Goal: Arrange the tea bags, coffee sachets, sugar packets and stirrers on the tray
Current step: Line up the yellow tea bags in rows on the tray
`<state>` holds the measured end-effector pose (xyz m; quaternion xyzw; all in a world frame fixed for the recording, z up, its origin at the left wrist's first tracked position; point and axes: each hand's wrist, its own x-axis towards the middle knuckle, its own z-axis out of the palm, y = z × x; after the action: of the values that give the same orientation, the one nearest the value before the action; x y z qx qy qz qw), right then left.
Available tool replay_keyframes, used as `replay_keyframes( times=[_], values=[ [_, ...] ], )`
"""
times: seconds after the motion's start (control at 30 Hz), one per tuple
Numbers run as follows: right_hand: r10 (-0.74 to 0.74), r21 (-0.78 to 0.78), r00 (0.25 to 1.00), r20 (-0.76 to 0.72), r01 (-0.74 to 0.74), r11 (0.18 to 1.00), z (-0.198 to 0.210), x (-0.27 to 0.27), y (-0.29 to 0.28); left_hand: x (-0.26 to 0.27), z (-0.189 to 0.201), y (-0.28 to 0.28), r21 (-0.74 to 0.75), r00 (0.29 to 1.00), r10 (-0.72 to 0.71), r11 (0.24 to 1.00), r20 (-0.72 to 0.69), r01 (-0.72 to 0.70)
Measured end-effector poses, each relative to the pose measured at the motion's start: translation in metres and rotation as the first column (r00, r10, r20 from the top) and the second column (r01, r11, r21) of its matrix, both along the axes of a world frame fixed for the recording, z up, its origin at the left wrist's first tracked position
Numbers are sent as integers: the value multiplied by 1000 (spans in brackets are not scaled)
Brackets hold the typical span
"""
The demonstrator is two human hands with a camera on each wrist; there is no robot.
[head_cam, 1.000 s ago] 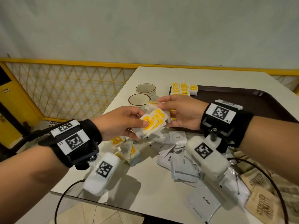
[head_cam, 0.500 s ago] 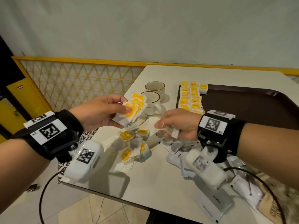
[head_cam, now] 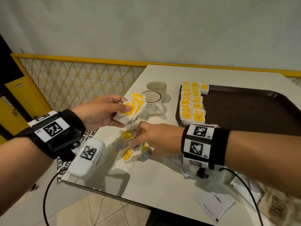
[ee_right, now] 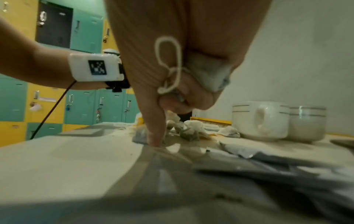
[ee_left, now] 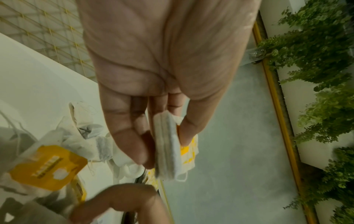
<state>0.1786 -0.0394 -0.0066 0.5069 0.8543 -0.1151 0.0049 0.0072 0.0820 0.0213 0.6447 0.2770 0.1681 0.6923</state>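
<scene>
Left hand [head_cam: 99, 112] pinches a stack of tea bags [head_cam: 132, 108] (thumb on top); right hand [head_cam: 156, 139] curled round one tea bag [ee_right: 208, 72], thumb on table [head_cam: 162, 181].

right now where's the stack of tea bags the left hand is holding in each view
Head: the stack of tea bags is left of centre, pinched by the left hand, just left of the cups.
Left wrist: the stack shows edge-on at centre, between thumb and fingers.
Right wrist: not in view.
Shared landmark: the near white cup, at right in the right wrist view.
</scene>
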Motion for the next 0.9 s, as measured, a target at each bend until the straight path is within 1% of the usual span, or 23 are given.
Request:
replay_keyframes(
  times=[0.07, 0.1, 0.17, 0.2, 0.23, 0.3, 0.37, 0.43, 0.53, 0.6, 0.67, 0.83, 0.9],
  values=[
    [-19, -29, 998, 55, 21, 999, -4, -3, 6, 1, 0, 0, -4, 1000, -7, 1000, -5, 7],
    [-35, -35, 998, 52, 37, 999, -4, -5, 9, 1, -1, 0, -3, 1000, -11, 1000, -10, 11],
    [-74, -40, 997, 7, 74, 996, -3, -6, 13, 1, -3, 0, 2, 1000, -19, 1000, -18, 19],
    [-112, -74, 993, -34, 109, 991, -3, -5, 14, 0, -4, -1, 3, 1000, -22, 1000, -21, 22],
    [-171, -143, 981, -86, 158, 977, -2, -4, 15, 0, -5, 0, 3, 999, -25, 1000, -22, 25],
    [-301, -283, 938, -173, 245, 927, -1, -1, 17, -2, -6, 1, 0, 999, -30, 1000, -24, 30],
    [-354, -299, 915, -193, 289, 910, 1, 1, 18, -3, -7, 1, 0, 999, -33, 999, -26, 33],
    [-342, -267, 924, -170, 291, 919, 2, 1, 18, -3, -8, 0, 4, 999, -30, 1000, -26, 30],
    [-256, -208, 964, -68, 237, 949, 1, -2, 15, -3, -10, 0, 10, 999, -22, 1000, -32, 22],
    [-224, -154, 972, -69, 211, 965, -1, -2, 14, -2, -11, 0, 13, 999, -20, 1000, -37, 21],
    [-282, -135, 948, -149, 263, 955, 3, 3, 15, -2, -11, 0, 16, 999, -21, 1000, -37, 21],
    [-427, -165, 819, -382, 394, 904, 25, 22, 19, -2, -7, 1, 15, 1000, -8, 1000, -18, 9],
    [-460, -182, 783, -419, 424, 887, 31, 27, 18, -4, -7, 3, 22, 1000, 2, 1000, -14, -1]
  ],
)
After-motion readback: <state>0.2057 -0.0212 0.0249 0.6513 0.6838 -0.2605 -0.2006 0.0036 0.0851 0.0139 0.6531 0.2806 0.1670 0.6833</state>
